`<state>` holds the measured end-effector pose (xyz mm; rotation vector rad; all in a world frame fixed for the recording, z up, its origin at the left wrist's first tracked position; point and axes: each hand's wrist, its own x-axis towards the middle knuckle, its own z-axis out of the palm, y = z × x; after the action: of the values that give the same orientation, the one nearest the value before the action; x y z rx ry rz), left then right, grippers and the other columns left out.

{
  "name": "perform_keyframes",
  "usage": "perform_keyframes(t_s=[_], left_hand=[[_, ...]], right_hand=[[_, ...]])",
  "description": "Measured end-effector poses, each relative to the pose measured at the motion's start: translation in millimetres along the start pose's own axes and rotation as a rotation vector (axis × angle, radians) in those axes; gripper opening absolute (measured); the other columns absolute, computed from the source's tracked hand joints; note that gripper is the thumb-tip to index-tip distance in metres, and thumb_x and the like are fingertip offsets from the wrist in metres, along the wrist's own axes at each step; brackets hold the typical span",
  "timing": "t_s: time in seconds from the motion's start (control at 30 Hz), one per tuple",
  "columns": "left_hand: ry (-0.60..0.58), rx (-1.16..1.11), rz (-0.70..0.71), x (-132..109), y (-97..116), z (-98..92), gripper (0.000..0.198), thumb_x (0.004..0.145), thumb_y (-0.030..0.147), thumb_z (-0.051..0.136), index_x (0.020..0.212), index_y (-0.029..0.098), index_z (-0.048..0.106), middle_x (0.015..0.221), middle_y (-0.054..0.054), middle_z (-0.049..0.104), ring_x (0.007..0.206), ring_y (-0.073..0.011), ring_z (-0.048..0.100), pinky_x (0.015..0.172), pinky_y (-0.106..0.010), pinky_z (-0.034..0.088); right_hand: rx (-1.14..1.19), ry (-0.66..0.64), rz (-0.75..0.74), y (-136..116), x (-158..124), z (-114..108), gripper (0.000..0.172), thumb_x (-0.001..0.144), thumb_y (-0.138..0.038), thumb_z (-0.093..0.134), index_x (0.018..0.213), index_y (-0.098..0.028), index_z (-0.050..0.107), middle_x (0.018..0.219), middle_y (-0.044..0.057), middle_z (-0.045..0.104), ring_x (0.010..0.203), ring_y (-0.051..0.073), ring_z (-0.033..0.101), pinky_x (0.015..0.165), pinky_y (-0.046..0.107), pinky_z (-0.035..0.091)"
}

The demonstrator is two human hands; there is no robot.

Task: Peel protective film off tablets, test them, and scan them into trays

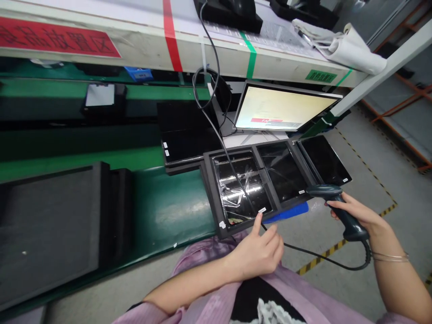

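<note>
I read the left hand (258, 254) as holding nothing, fingers curled, its index fingertip (259, 217) just below the white barcode label (262, 210) on the film-wrapped display panel (239, 189). The black foam tray (211, 198) runs lengthwise across the frame. The right hand's (353, 211) grip closes on the corded barcode scanner (320, 191), whose nose points left, toward the tray; the left hand is nearer the label.
</note>
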<state>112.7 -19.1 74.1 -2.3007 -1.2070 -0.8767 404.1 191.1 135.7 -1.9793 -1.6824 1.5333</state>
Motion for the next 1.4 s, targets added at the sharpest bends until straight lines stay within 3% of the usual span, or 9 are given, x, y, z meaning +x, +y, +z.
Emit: perform_keyframes(t_s=[0.37,0.47,0.57,0.7,0.8,0.9,1.03,1.2,1.4], left_hand=[[0.011,-0.004,-0.003,-5.5,0.2,-4.4,0.014,0.087,0.012,0.051,0.086,0.012,0.065,0.073,-0.003,0.057,0.092,-0.0223,0.058,0.096,-0.061,0.047],[0.000,0.007,-0.043,-14.7,-5.5,-10.8,0.018,0.086,0.009,0.049,0.072,0.015,0.059,0.062,0.001,0.050,0.072,-0.0163,0.052,0.098,-0.060,0.045],[-0.024,0.034,-0.166,-38.3,-20.9,-23.2,0.021,0.086,0.008,0.047,0.069,0.016,0.056,0.061,0.002,0.048,0.065,-0.0136,0.047,0.102,-0.057,0.043],[-0.091,0.090,-0.447,-93.1,-52.3,-48.7,0.019,0.087,0.008,0.045,0.076,0.016,0.059,0.067,-0.001,0.052,0.073,-0.0155,0.053,0.100,-0.053,0.046],[-0.175,0.242,-0.625,-141.3,-70.8,-71.3,0.036,0.081,0.000,0.043,0.108,0.016,0.060,0.101,-0.013,0.060,0.104,-0.0265,0.056,0.096,-0.057,0.047],[-0.233,0.400,-0.788,-190.6,-78.9,-94.4,0.060,0.078,-0.003,0.040,0.133,0.020,0.046,0.131,-0.020,0.047,0.124,-0.0337,0.046,0.096,-0.057,0.046],[-0.118,0.422,-1.142,-265.3,-89.9,-130.2,0.045,0.088,0.018,0.047,0.133,0.012,0.044,0.128,-0.022,0.048,0.120,-0.0316,0.048,0.097,-0.050,0.046],[-0.071,0.557,-1.743,-371.9,-124.8,-199.9,0.045,0.090,0.033,0.041,0.122,0.004,0.052,0.117,-0.025,0.054,0.114,-0.0354,0.048,0.099,-0.052,0.039],[-0.094,0.681,-2.143,-470.5,-178.5,-271.7,0.047,0.088,0.033,0.041,0.116,-0.003,0.053,0.122,-0.032,0.048,0.117,-0.0422,0.042,0.096,-0.055,0.034]], right_hand=[[0.057,0.024,-0.002,-2.0,-7.0,9.6,0.052,0.065,-0.046,0.080,0.098,-0.020,0.049,0.063,0.000,0.062,0.058,0.016,0.059,0.054,0.026,0.049],[0.128,-0.011,-0.045,-10.7,-17.6,33.4,0.051,0.068,-0.047,0.079,0.099,-0.019,0.051,0.065,0.001,0.064,0.062,0.016,0.060,0.056,0.026,0.050],[0.211,-0.136,-0.156,-30.1,-31.0,79.9,0.056,0.071,-0.045,0.077,0.113,-0.020,0.051,0.082,0.004,0.067,0.062,0.016,0.061,0.056,0.028,0.050],[0.361,-0.377,-0.315,-74.5,-41.9,173.7,0.098,0.071,-0.041,0.077,0.146,-0.032,0.016,0.099,0.004,0.065,0.061,0.017,0.063,0.055,0.032,0.051],[0.343,-0.488,-0.369,-109.2,-38.5,257.2,0.105,0.070,-0.042,0.075,0.148,-0.031,0.006,0.097,0.004,0.064,0.062,0.018,0.065,0.055,0.032,0.053],[0.147,-0.357,-0.474,-126.0,-25.1,340.2,0.101,0.073,-0.049,0.066,0.149,-0.028,0.003,0.105,0.007,0.064,0.070,0.021,0.067,0.063,0.035,0.056],[-0.127,-0.111,-0.483,-118.0,3.1,430.1,0.095,0.077,-0.051,0.056,0.148,-0.014,0.007,0.114,0.018,0.063,0.095,0.032,0.067,0.083,0.045,0.051],[-0.314,0.013,-0.417,-97.9,39.0,483.2,0.086,0.078,-0.048,0.055,0.144,-0.007,0.018,0.112,0.023,0.063,0.105,0.035,0.062,0.089,0.047,0.047],[-0.421,0.197,-0.445,-84.9,47.0,504.1,0.081,0.077,-0.040,0.050,0.140,0.006,0.025,0.125,0.036,0.049,0.117,0.045,0.051,0.094,0.058,0.041]])
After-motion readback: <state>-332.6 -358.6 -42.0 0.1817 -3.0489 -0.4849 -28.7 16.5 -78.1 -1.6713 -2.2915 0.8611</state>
